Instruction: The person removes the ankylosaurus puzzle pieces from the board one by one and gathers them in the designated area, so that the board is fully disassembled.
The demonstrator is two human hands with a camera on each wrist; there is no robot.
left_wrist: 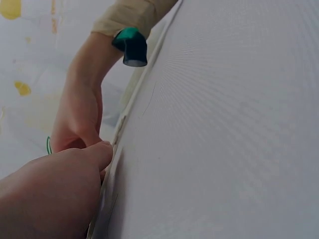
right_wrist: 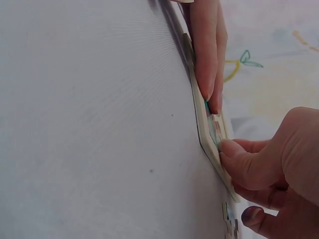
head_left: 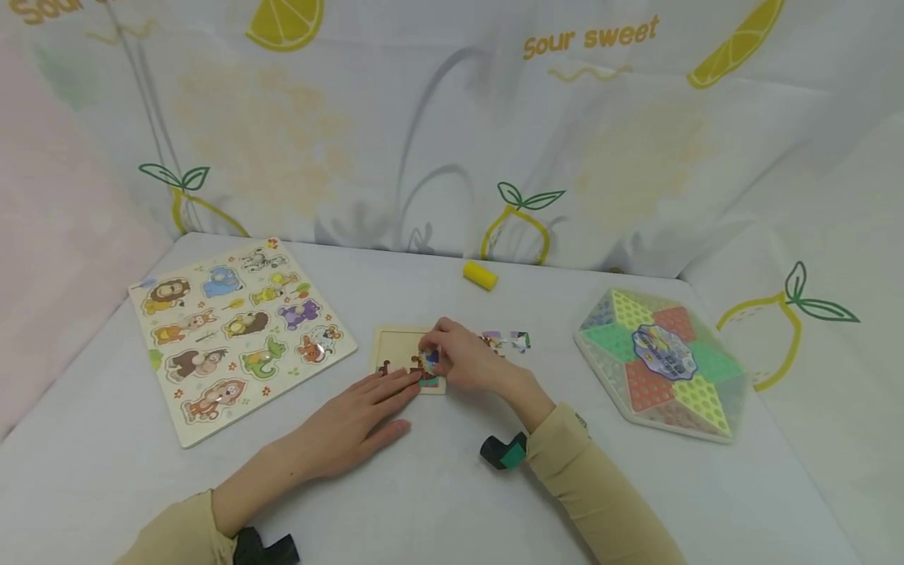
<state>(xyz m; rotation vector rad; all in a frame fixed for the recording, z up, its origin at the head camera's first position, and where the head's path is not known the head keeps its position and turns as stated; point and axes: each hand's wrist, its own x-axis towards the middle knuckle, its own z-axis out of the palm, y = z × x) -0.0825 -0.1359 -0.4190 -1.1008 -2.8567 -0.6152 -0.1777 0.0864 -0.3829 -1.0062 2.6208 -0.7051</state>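
A small wooden jigsaw tray [head_left: 395, 342] lies on the white table in the middle of the head view. My right hand [head_left: 464, 358] pinches a colourful puzzle piece [head_left: 428, 360] between thumb and fingers over the tray's right side. Flat, with fingers stretched out, my left hand [head_left: 356, 424] rests its fingertips on the tray's lower part, touching pieces there. Several loose puzzle pieces [head_left: 520, 340] lie just right of the tray, partly hidden behind the right hand. In the right wrist view, the thumb and fingers of the right hand [right_wrist: 269, 164] meet at the tray's edge [right_wrist: 204, 127].
A large wooden animal puzzle board [head_left: 243, 337] lies at the left. At the right stands a hexagonal game box [head_left: 664, 365] with coloured triangles. A yellow cylinder [head_left: 480, 275] lies towards the back, before a lemon-printed cloth [head_left: 438, 118]. Black wrist-worn devices [head_left: 503, 451] are on both wrists.
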